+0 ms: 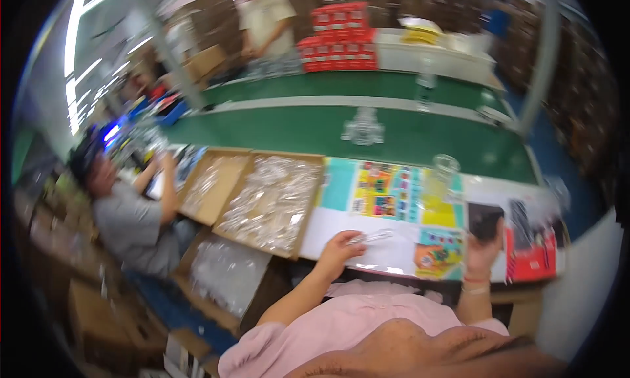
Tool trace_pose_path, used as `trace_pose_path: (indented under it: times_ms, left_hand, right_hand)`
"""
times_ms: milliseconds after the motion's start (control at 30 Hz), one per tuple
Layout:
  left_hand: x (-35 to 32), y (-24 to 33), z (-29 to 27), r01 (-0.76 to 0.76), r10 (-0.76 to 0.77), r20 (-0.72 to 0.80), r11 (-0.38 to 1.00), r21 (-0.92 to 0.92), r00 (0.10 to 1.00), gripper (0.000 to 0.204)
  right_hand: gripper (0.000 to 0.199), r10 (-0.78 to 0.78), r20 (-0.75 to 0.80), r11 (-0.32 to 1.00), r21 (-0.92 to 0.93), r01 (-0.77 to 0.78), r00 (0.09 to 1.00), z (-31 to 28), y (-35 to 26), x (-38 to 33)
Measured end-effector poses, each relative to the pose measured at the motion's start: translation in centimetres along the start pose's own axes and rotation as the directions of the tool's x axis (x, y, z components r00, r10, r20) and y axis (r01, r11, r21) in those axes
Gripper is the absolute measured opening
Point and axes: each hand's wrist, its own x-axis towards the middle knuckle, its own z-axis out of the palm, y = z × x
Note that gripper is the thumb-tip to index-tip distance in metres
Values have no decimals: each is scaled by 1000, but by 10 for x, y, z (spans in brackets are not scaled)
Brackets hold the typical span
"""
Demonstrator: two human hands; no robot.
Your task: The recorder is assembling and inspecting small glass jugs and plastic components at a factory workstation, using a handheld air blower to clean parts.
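Left grip, clear piece held, shape blurred

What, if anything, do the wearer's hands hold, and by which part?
The left hand holds a clear piece by its left end; the right hand apparently holds a blurred dark object near its lower edge.

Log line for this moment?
left hand: holding clear piece | right hand: holding dark item, details blurred | open carton: clear wrapped-looking contents, left of both hands
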Motion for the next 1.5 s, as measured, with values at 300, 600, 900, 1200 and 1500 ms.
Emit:
trace_pose_path:
  times_ms: [300,600,900,1200,1500]
  left_hand:
    - [-19,48,-11,-83,126,85,915,-394,988,24]
    - [-27,55,-31,-84,172,132,862,-500,976,25]
    - [-46,58,-29,-102,167,103,883,-458,981,27]
    - [-43,76,-14,-435,434,-42,900,-9,900,32]
    - [-45,71,-6,-521,521,-3,854,-14,854,33]
  right_hand:
    - [25,-155,-117,985,-98,144,981,11,20,4]
    - [22,-19,-134,998,-59,11,991,19,36,12]
    - [24,79,-17,995,-56,-80,997,28,48,18]
    - [41,-375,390,540,-645,540,841,47,79,23]
    - [43,-71,420,810,-505,299,905,142,128,-7]
